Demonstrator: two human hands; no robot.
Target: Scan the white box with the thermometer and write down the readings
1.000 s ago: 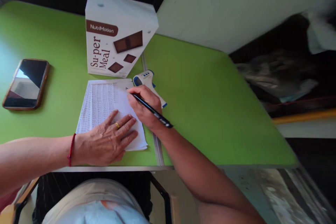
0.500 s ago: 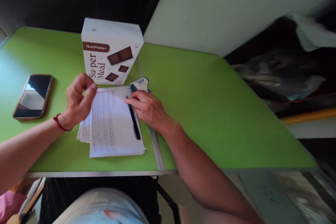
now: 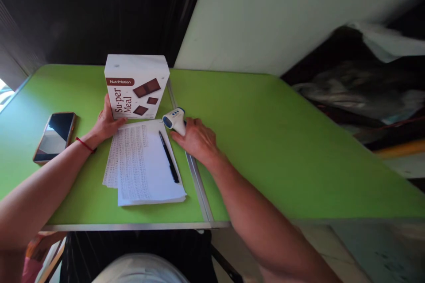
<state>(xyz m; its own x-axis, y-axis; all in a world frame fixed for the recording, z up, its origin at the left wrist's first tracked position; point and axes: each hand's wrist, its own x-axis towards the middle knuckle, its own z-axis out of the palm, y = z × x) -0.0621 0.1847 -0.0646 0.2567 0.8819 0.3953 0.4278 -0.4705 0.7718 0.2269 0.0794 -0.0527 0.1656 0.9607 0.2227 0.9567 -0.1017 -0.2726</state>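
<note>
A white box (image 3: 141, 93) printed "Su-per Meal" stands upright on the green table. My left hand (image 3: 106, 120) grips its lower left corner, with fingers up along the side and the thumb across the bottom of the front. Just right of the box, my right hand (image 3: 198, 138) is closed around the handle of a white and blue infrared thermometer (image 3: 175, 120). The thermometer's screen end points left, and part of the handle is hidden in the fingers. Between my arms lie handwritten paper sheets (image 3: 139, 163), loosely stacked, with a black pen (image 3: 168, 157) on top.
A smartphone (image 3: 55, 137) in a brown case lies at the left, close to my left forearm. A metal seam (image 3: 199, 185) crosses the green table (image 3: 282, 154). Dark panel and pale wall (image 3: 239, 17) rise behind it; at the right are shelves with bagged items (image 3: 358, 90).
My left hand has gone from a loose curl above the table to the box's left side. My right hand has closed on the thermometer and turned it slightly. The view has shifted a little.
</note>
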